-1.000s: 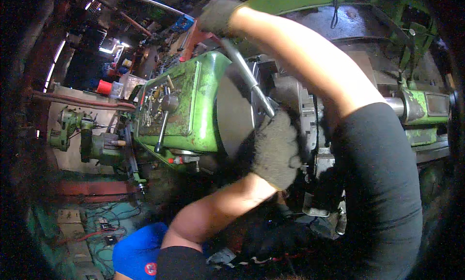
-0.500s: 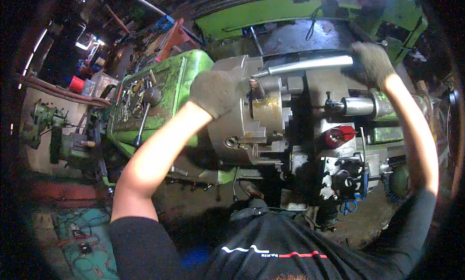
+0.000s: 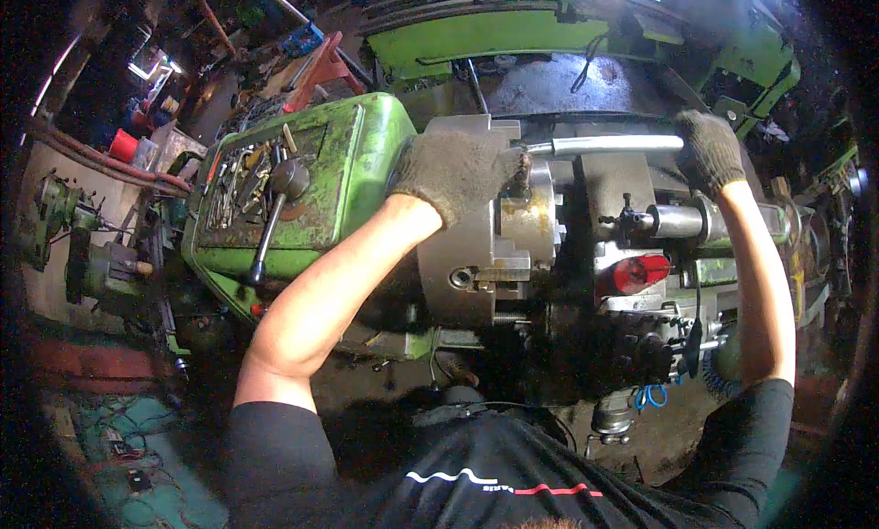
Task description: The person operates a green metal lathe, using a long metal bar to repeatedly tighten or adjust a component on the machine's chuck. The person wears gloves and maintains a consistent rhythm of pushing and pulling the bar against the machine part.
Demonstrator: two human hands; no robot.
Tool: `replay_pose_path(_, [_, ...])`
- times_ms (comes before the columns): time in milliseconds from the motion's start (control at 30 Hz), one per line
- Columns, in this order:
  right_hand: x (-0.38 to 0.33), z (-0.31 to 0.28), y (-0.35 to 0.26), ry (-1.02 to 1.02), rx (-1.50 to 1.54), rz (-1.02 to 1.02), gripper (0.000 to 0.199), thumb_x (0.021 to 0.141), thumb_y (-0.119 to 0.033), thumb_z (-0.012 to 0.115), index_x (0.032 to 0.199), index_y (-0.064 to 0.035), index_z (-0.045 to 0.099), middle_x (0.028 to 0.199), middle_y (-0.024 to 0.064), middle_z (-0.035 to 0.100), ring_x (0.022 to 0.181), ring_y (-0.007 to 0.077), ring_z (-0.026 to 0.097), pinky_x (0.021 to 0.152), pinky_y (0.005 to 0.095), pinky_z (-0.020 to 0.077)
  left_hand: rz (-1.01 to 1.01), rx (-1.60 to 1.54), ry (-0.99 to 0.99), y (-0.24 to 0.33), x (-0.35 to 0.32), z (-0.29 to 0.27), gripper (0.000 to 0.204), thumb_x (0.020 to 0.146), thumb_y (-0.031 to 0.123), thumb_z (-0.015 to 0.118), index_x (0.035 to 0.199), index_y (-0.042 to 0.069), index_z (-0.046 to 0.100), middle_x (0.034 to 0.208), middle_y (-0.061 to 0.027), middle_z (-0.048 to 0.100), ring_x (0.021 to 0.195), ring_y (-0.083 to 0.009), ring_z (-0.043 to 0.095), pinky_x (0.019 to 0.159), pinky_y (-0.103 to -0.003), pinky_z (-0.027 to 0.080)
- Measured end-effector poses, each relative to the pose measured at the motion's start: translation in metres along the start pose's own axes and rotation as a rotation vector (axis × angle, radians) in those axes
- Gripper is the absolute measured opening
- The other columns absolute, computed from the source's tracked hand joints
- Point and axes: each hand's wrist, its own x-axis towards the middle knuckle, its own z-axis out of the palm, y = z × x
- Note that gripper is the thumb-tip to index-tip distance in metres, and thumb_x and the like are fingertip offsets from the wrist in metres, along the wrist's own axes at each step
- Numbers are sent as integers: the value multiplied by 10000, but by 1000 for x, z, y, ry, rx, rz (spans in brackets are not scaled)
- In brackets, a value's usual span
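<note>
Both my hands wear dark knitted gloves. A long silver bar (image 3: 618, 145), thicker toward the right, spans between them above the lathe. My right hand (image 3: 712, 151) is wrapped round its right end. Its thinner left end runs into the curled fingers of my left hand (image 3: 458, 174), which hide whatever head it has. That hand lies against the upper part of the big grey lathe chuck (image 3: 456, 254). A round, brown-stained metal workpiece (image 3: 531, 216) sits within the chuck's stepped jaws, just below my left fingers.
Loose tools lie on the green headstock (image 3: 362, 145), beside a black-knobbed lever (image 3: 270, 222). Right of the chuck are a tailstock quill (image 3: 678, 221), a red object (image 3: 638, 275) and the tool post (image 3: 650, 346). Another green machine (image 3: 485, 39) stands behind.
The bar has swung from sloping up at the right to nearly level. My right hand has come down toward me with it. My left hand stays at the chuck. The view has shifted slightly.
</note>
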Motion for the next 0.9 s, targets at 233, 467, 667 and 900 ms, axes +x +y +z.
replay_pose_path(233, [154, 56, -62, 205, 89, -118, 215, 823, -44, 744, 1024, -103, 794, 1023, 201, 771, 1084, 428, 734, 936, 537, 584, 17, 99, -289, 55, -42, -13, 255, 1000, 217, 650, 1045, 19, 806, 1350, -260, 638, 978, -450, 758, 842, -532, 639])
replay_pose_path(467, [232, 2, -211, 282, 131, -436, 554, 962, -200, 690, 1513, -196, 627, 1406, 131, 699, 1324, 361, 654, 1098, 505, 547, 119, -323, 270, 113, -66, 33, 862, 925, 506, 740, 1599, 21, 506, 1743, -316, 287, 1618, -574, 215, 1313, -711, 147])
replay_pose_path(667, [137, -76, -123, 321, 287, -526, 637, 897, -260, 830, 1483, -119, 627, 1315, 188, 697, 1254, 435, 647, 1052, 538, 539, 555, -29, -194, 60, -1, -16, 983, 833, 719, 736, 1604, 138, 550, 1568, -256, 541, 1519, -413, 474, 1192, -704, 311])
replay_pose_path(900, [-6, -133, -25, 47, 225, -213, 544, 854, -198, 826, 1373, -89, 707, 1374, 194, 715, 1283, 430, 669, 1114, 501, 552, 561, 289, -158, 53, 37, 7, 583, 939, 596, 673, 1257, 110, 731, 863, -155, 791, 905, -379, 796, 895, -550, 573])
